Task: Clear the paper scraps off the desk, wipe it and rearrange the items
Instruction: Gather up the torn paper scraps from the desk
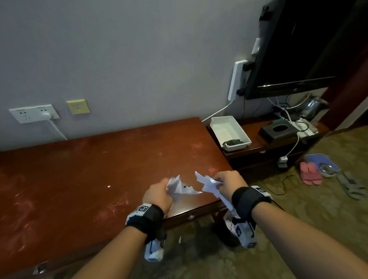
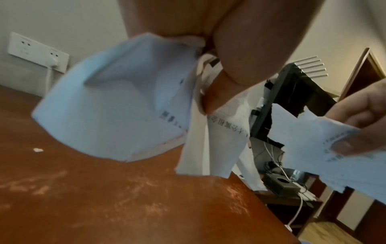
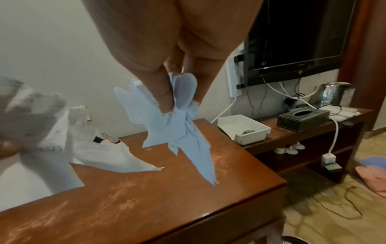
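Note:
Over the right end of the reddish-brown desk (image 1: pixel 74 177), my left hand (image 1: pixel 158 195) grips a crumpled bundle of torn printed paper (image 1: pixel 179 186) (image 2: pixel 117 105). My right hand (image 1: pixel 228 183) pinches a second wad of torn white scraps (image 1: pixel 209 185) (image 3: pixel 177 130) between thumb and fingers, a short gap to the right of the first bundle. Both bundles hang just above the desk's near right corner. One tiny white scrap (image 1: pixel 108 186) (image 2: pixel 38 149) lies on the desk top further left.
A dark bin (image 1: pixel 228 233) stands on the carpet under my right wrist. A lower shelf to the right carries a white tray (image 1: pixel 229 132), a dark tissue box (image 1: pixel 277 130), a kettle (image 1: pixel 313 107) and cables. Pink slippers (image 1: pixel 310 173) lie on the floor. A TV (image 1: pixel 301 43) hangs on the wall.

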